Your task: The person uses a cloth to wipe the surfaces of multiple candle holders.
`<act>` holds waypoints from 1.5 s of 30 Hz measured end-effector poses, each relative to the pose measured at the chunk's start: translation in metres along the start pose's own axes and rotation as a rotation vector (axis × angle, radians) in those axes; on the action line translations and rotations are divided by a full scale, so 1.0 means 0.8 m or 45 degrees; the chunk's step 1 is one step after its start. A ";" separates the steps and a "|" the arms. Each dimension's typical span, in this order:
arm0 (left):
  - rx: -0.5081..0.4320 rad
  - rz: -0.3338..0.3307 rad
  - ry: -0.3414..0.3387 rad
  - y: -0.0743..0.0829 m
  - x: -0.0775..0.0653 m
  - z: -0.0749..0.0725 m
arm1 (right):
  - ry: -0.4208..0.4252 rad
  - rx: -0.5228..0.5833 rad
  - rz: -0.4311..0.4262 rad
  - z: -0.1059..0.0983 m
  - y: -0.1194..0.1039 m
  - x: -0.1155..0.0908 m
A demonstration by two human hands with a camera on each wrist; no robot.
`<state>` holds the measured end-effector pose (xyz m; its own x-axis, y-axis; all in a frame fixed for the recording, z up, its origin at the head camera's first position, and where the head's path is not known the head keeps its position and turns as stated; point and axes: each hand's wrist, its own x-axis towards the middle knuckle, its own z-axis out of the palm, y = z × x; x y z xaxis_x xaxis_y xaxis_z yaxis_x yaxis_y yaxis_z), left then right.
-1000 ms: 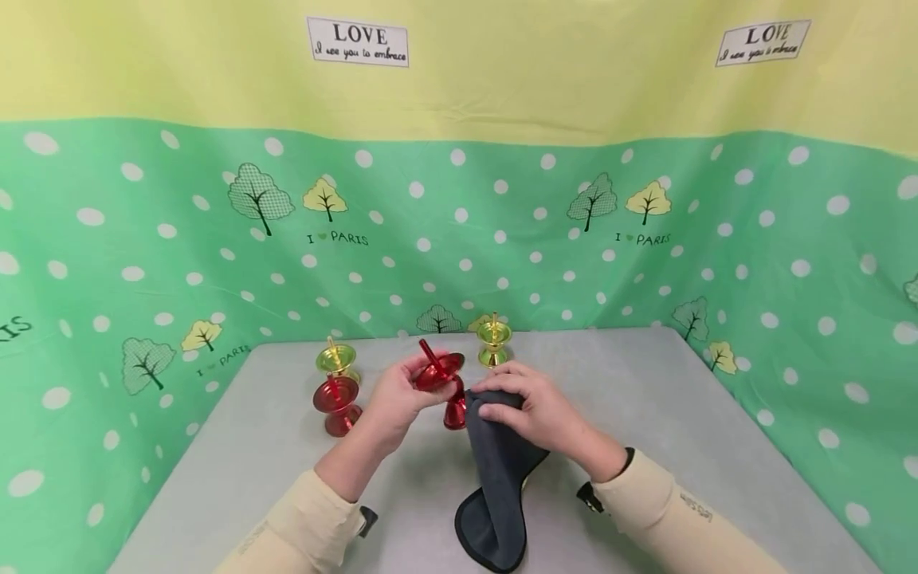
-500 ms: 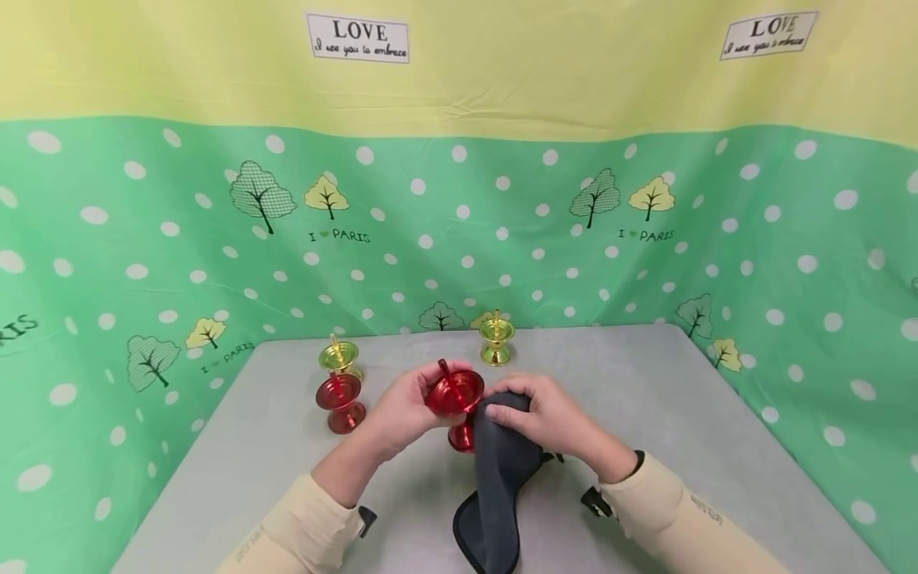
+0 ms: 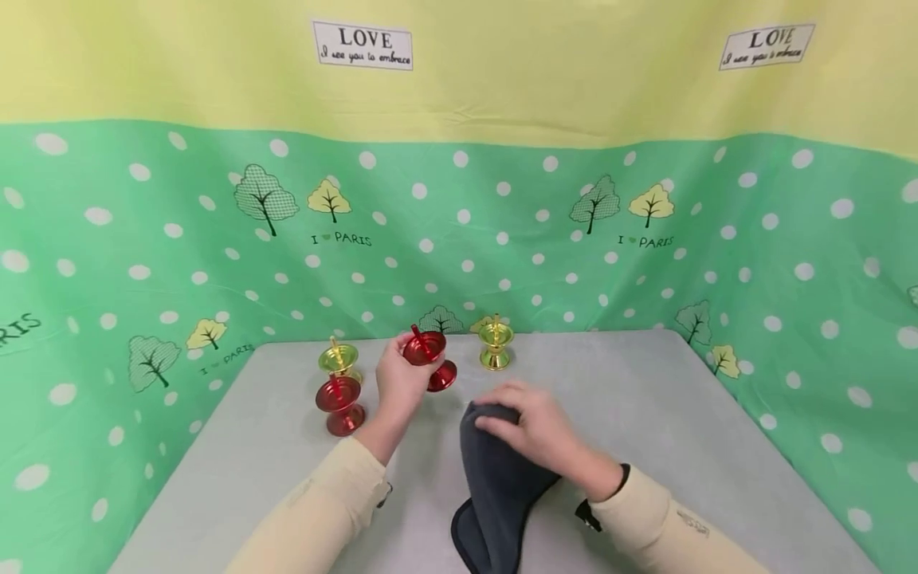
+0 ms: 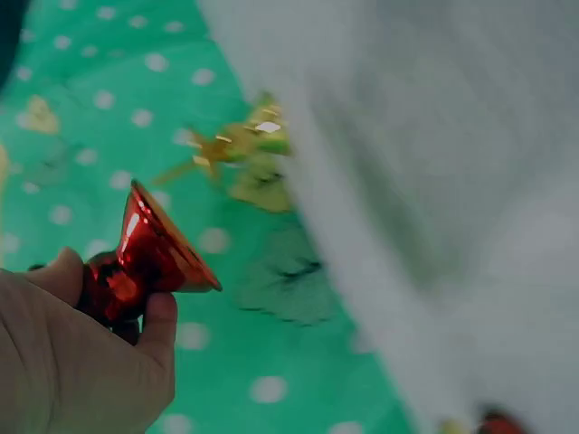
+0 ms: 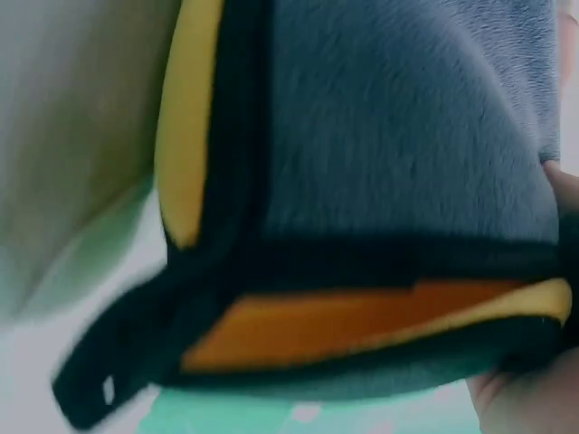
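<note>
My left hand (image 3: 400, 381) holds a red metallic candle holder (image 3: 425, 347) with a shallow dish, a center spike and a flared base. It is lifted near the table's back edge, tilted slightly. In the left wrist view its flared base (image 4: 156, 249) points away from the fingers, which wrap the narrow stem. My right hand (image 3: 534, 422) grips a dark grey cloth (image 3: 495, 478) by its upper end, and the rest hangs toward the table front. The right wrist view shows the fuzzy cloth (image 5: 407, 136) with black edging and orange-yellow on its other side.
A second red candle holder (image 3: 340, 402) stands on the grey table (image 3: 617, 375) at the left, just in front of a gold one (image 3: 339, 359). Another gold candle holder (image 3: 496, 343) is at the back center. A green dotted curtain (image 3: 466, 239) rises behind.
My left hand has carried the red candle holder away from the cloth, back and to the left. The right hand stays about where it was, still gripping the cloth.
</note>
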<state>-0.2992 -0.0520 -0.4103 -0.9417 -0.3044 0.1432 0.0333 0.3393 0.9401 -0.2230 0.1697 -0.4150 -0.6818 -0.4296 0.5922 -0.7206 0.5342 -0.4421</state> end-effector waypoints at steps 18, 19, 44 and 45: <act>0.030 -0.227 0.285 -0.082 0.090 0.026 | 0.162 0.265 0.597 -0.113 0.052 -0.034; 0.040 -0.227 0.285 -0.083 0.090 0.025 | 0.165 0.266 0.598 -0.115 0.052 -0.037; 0.207 -0.162 0.162 -0.090 0.091 0.034 | 0.244 -0.045 0.349 -0.111 0.063 -0.078; 0.201 -0.167 0.156 -0.088 0.091 0.034 | 0.248 -0.045 0.355 -0.111 0.064 -0.077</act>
<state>-0.3789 -0.0738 -0.4745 -0.8867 -0.4573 0.0688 -0.1484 0.4222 0.8943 -0.2070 0.2878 -0.4144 -0.8123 -0.1181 0.5712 -0.5030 0.6375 -0.5836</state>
